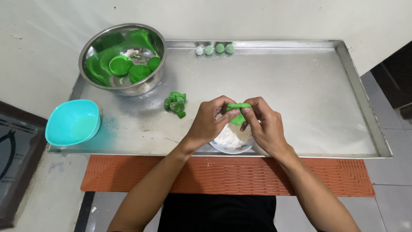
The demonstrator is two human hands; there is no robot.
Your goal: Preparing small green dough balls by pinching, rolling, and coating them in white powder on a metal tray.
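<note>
My left hand (pixel 209 121) and my right hand (pixel 265 124) pinch a piece of green dough (pixel 237 112) together, holding it above a small bowl of white crumbly filling (pixel 229 141) at the near edge of a large metal tray (pixel 300 86). Fingers of both hands curl around the dough and hide part of it. A small pile of green dough lumps (pixel 175 103) lies on the tray just left of my left hand.
A steel bowl (pixel 122 58) with green dough pieces stands at the tray's far left. A turquoise bowl (pixel 73 121) sits at the near left corner. Several small round green balls (pixel 214 49) line the far edge. An orange ribbed mat (pixel 214 176) lies under the tray.
</note>
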